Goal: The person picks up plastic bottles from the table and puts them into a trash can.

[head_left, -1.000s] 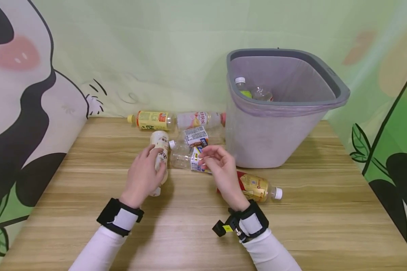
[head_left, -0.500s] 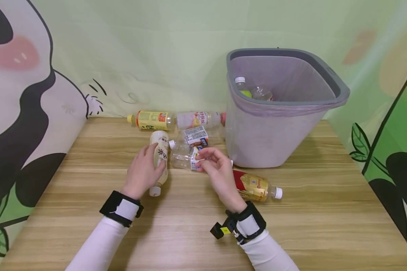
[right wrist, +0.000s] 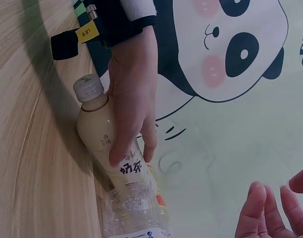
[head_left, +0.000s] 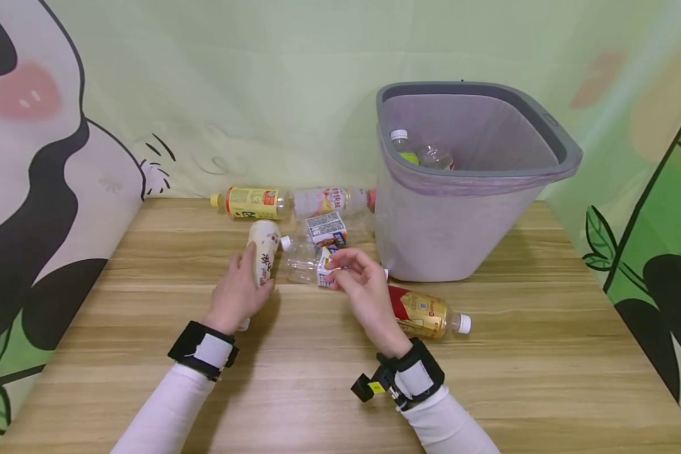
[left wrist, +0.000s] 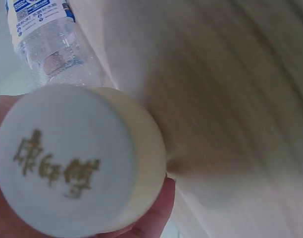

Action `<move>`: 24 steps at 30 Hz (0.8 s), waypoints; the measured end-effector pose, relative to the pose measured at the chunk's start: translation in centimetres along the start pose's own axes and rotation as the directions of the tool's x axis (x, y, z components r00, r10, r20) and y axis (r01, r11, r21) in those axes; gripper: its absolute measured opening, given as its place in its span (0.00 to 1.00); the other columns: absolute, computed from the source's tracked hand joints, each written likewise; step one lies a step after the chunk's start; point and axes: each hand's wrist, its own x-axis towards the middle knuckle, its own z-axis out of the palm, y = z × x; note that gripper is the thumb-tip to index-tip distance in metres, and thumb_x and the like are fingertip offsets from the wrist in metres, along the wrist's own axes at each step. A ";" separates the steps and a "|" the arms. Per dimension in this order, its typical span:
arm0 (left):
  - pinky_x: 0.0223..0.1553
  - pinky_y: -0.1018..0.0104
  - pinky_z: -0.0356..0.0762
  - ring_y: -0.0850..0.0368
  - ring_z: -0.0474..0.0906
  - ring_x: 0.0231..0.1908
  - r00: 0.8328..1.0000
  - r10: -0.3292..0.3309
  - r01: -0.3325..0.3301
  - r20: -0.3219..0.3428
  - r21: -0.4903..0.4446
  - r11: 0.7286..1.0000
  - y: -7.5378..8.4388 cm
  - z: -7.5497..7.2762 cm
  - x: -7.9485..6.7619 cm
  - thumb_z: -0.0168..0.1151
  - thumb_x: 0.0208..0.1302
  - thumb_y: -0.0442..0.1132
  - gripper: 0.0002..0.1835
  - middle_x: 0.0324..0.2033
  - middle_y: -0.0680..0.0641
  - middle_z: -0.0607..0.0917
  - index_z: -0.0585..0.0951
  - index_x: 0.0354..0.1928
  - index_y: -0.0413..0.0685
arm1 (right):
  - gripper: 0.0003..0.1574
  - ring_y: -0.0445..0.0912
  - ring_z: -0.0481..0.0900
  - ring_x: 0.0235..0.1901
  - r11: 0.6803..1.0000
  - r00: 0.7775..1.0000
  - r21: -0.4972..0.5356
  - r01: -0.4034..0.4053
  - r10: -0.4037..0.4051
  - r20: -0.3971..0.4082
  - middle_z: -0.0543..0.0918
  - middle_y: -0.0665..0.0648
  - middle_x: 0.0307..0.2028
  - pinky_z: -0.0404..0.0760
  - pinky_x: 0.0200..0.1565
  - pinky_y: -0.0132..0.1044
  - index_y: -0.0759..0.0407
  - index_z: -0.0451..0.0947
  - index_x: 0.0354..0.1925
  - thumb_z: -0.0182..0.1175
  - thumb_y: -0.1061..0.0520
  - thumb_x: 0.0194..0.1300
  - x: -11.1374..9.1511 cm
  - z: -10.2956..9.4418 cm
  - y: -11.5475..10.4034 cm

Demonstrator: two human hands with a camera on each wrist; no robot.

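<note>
The left hand (head_left: 238, 293) grips the cream bottle (head_left: 265, 252), thumb on one side and fingers round the other, cap end toward the person, just left of a clear bottle (head_left: 303, 265) on the table (head_left: 318, 384). The right hand (head_left: 369, 299) holds nothing, its fingers loosely bent with the thumb near their tips, between the clear bottle and the gold bottle (head_left: 428, 314) in the head view.

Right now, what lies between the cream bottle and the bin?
In the head view: a farther clear bottle and, partly behind the right hand, a nearer clear bottle.
</note>
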 end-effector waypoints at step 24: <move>0.33 0.39 0.78 0.30 0.74 0.41 0.996 0.042 -0.041 -0.081 0.008 0.999 -1.2 -0.2 -1.0 0.61 0.58 0.43 0.45 0.60 0.25 0.64 0.50 0.73 0.44 | 0.14 0.54 0.79 0.36 1.000 1.000 -0.009 -0.011 0.011 0.015 0.78 0.67 0.41 0.82 0.38 0.33 0.69 0.73 0.47 0.50 0.71 0.62 -0.2 -0.2 0.0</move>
